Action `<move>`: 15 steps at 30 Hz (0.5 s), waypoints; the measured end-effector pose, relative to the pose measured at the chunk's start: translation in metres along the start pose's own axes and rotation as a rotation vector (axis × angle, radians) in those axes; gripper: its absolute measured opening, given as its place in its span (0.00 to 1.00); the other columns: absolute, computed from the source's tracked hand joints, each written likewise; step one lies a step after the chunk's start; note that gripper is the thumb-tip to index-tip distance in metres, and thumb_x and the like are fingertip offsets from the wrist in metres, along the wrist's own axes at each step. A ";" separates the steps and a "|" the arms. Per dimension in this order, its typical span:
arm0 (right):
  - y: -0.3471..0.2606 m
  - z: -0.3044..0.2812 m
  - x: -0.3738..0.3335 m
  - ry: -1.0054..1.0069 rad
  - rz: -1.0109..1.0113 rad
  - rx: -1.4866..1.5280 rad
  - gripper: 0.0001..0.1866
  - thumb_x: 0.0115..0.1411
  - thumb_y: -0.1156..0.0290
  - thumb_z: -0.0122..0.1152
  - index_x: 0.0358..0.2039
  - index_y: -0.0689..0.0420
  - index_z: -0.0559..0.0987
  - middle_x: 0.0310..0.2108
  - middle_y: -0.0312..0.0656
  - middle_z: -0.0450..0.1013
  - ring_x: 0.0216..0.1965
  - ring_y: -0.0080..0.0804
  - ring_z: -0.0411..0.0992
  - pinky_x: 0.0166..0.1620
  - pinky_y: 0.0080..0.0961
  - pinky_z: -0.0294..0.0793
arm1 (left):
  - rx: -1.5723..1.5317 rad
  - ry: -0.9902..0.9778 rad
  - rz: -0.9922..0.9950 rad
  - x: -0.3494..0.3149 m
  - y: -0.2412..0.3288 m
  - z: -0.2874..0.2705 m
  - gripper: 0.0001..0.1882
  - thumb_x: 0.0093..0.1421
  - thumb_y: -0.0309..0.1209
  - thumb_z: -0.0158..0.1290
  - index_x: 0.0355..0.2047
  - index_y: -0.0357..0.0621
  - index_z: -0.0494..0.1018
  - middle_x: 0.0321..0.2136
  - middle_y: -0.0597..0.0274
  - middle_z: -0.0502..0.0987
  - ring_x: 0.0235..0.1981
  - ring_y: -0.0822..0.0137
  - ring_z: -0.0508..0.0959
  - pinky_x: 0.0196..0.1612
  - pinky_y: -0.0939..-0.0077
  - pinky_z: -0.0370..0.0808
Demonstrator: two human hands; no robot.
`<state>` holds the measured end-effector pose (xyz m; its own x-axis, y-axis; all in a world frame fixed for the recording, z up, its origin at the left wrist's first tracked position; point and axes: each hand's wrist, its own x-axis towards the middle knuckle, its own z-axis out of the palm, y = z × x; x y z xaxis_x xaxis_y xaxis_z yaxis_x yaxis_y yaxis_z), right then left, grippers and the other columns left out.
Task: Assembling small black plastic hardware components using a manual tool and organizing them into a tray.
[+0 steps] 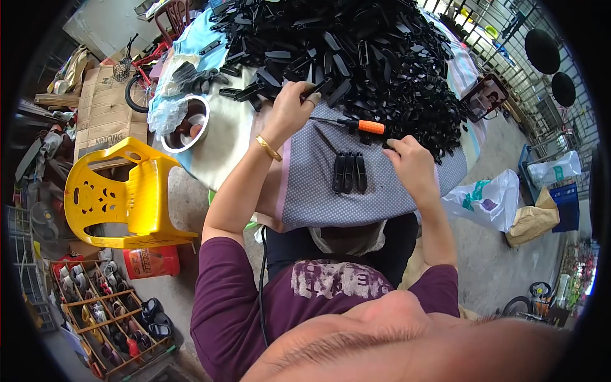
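My left hand (293, 109) is closed at the near edge of a big heap of black plastic parts (344, 60), its fingers around a long black plastic piece (318, 90). My right hand (410, 164) hovers low over the cloth beside the small black pieces (420, 102) at the heap's right. Its thumb and fingertips are drawn together; whatever they pinch is too small to name. Between the hands lies a screwdriver with an orange handle (371, 127), its shaft pointing left. Three black plastic parts (349, 172) sit side by side closer to me, a thin dark rod (326, 138) behind them.
A patterned cloth (305, 197) covers the table. On its left stands a white bowl (202, 130) next to crumpled plastic. A phone (484, 97) is propped at the right edge. A yellow plastic chair (143, 197) is left of the table; plastic bags (487, 200) lie right.
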<state>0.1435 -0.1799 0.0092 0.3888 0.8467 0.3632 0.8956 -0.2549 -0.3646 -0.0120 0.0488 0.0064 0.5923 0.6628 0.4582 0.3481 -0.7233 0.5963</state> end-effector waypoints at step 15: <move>-0.010 -0.004 0.018 0.137 0.126 0.498 0.11 0.52 0.79 0.63 0.37 0.62 0.76 0.26 0.36 0.73 0.26 0.16 0.70 0.32 0.13 0.70 | -0.344 -0.382 0.151 -0.021 0.043 0.003 0.22 0.54 0.24 0.57 0.50 0.38 0.68 0.35 0.66 0.72 0.36 0.78 0.71 0.39 0.84 0.71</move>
<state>0.1427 -0.1640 0.0227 0.5416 0.7464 0.3867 0.6418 -0.0700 -0.7637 -0.0074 0.0026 0.0205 0.8619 0.3919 0.3217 0.0178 -0.6574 0.7533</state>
